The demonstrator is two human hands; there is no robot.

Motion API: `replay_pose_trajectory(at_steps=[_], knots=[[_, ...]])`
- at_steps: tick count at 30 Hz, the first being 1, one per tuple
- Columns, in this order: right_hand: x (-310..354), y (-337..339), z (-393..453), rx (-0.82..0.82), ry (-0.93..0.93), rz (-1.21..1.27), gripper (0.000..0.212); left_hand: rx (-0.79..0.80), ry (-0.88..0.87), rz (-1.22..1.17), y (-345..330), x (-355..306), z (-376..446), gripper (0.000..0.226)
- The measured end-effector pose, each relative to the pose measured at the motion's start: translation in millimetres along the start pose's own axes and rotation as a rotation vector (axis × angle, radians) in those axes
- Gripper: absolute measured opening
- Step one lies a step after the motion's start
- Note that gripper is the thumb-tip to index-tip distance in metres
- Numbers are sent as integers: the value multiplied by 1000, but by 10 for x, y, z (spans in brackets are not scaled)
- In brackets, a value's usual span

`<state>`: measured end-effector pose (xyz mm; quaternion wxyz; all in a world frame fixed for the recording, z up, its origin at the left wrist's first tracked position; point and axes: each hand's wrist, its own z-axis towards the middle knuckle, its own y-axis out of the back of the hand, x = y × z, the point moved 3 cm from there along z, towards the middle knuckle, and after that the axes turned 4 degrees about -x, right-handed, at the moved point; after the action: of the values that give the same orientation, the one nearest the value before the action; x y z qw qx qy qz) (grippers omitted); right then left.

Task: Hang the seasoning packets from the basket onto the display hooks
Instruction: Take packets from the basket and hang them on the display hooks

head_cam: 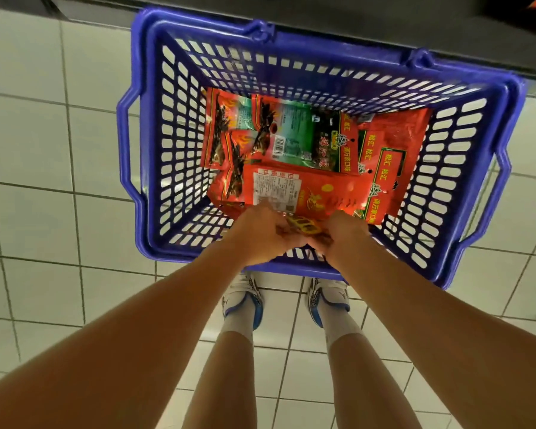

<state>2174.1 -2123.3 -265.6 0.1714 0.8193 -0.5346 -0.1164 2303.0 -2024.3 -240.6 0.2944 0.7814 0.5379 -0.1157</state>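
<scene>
Both hands down in the basket, grabbing a packet

The left hand [262, 235] and right hand [341, 233] are curled round a small yellow-and-red packet [304, 226] at the 6 o'clock edge of the blue basket [143, 168], which sits on the tiled floor [44, 150]. The rest of the packets [307, 150] are piled loose across the bottom, from 9 to 3 o'clock. My guess at the risk: that slick foil overlaps, so lifting one could drag a neighbour up, or the packet could slip out of a two-handed pinch. The hang hole could tear if it gets yanked too. The fingers hide most of the held packet, so I can't tell which way up it is. No hooks in view, just a dark shelf edge [384, 32] at 12.
</scene>
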Motion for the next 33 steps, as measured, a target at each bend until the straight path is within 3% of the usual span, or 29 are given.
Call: replay_pose_trajectory(at_steps=[3, 5, 7, 10, 12, 15, 16, 22, 29, 33], knots=[[60, 154, -41, -46, 98, -101, 10, 5, 180, -280, 137, -27, 102, 61], [104, 246, -191, 15, 206, -179, 13, -68, 174, -223, 228, -22, 149, 53], [165, 322, -420, 178, 299, -215, 19, -88, 178, -195, 290, -49, 121, 44], [295, 444, -740, 383, 368, -222, 34, -48, 344, -581, 323, -135, -86, 72], [384, 532, -900, 385, 385, -203, 41, -90, 415, -843, 409, -198, -335, 65], [491, 603, -1248, 427, 472, -162, 33, -196, 364, -986, 632, -370, -782, 17], [517, 614, -1391, 438, 528, -171, 29, -218, 362, -1045, 715, -458, -946, 11], [931, 726, -2610, 338, 847, -146, 24, -313, 236, -1365, 1459, -1124, -1912, 30], [1650, 1399, -4597, 361, 1164, 15, 19, -551, 16, -1405, 2750, -1919, -3192, 24], [1719, 1912, -5763, 436, 1306, 61, 22, -585, -175, -1385, 3392, -2412, -4051, 27]])
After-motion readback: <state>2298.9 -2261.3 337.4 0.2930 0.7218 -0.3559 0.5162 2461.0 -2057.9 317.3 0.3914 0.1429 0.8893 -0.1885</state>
